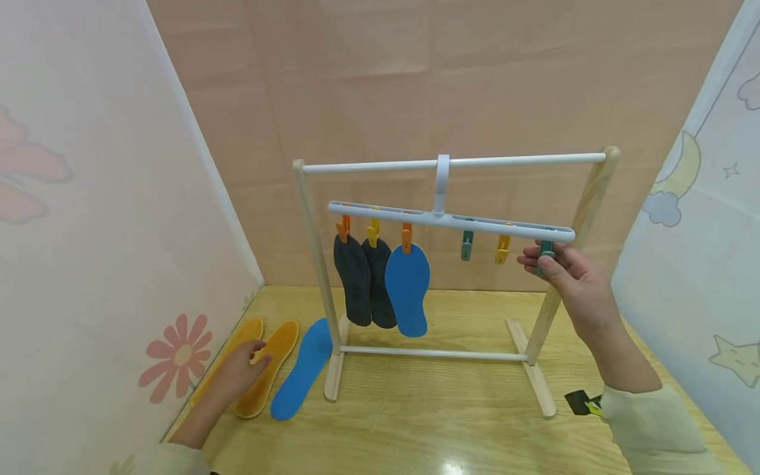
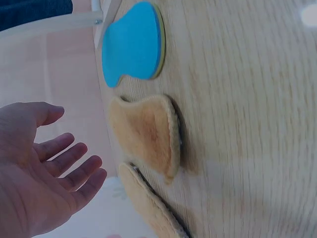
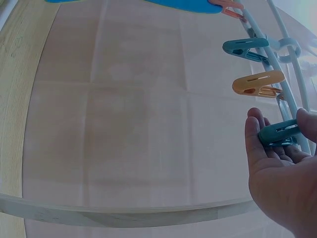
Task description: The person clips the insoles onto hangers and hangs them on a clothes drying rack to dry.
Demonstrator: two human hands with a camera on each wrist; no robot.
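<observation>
The right hand point(image 1: 572, 277) is reaching up to the right end of the pale grey plastic clip hanger point(image 1: 451, 221), which is hanging from the white top rail of the wooden drying rack point(image 1: 309, 218). Its grip is closing on the outermost teal plastic clothes peg point(image 3: 278, 133): the thumb and fingers are curling round the peg from either side, so the peg is lying between them, just above the palm. A yellow peg point(image 1: 502, 249) and a second teal peg point(image 1: 466, 245) are hanging free just beside it.

The left hand point(image 1: 237, 369) is lying low at the left of the wooden bench point(image 1: 451, 409), its fingers relaxed and spread, its grip apart and holding nothing. It is hovering at the two mustard-yellow fleece insoles point(image 2: 148, 134); contact cannot be told. A blue foam insole point(image 1: 299, 369) is lying beside them. Two dark grey insoles point(image 1: 363, 280) and one blue insole point(image 1: 408, 287) are hanging from pegs.
</observation>
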